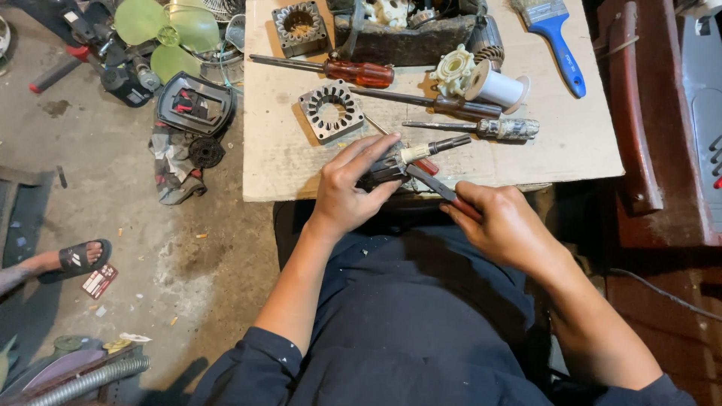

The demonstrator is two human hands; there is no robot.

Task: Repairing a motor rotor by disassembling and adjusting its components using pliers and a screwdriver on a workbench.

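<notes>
Left hand: grip closed around a small dark motor rotor with a pale collar and a short shaft pointing right, held just above the near edge of the cardboard-covered tabletop. Right hand: grip closed on pliers, dark jaws reaching up-left to the rotor, tips touching it; red handle mostly hidden in the fist.

Just beyond the rotor on the cardboard: square stator lamination stack, a screwdriver with taped handle, a dark screwdriver, an amber-handled screwdriver. Further back: white thread spool, white plastic gear piece, second stator, blue paintbrush.

Floor at left: green fan blade; another person's sandalled foot.
</notes>
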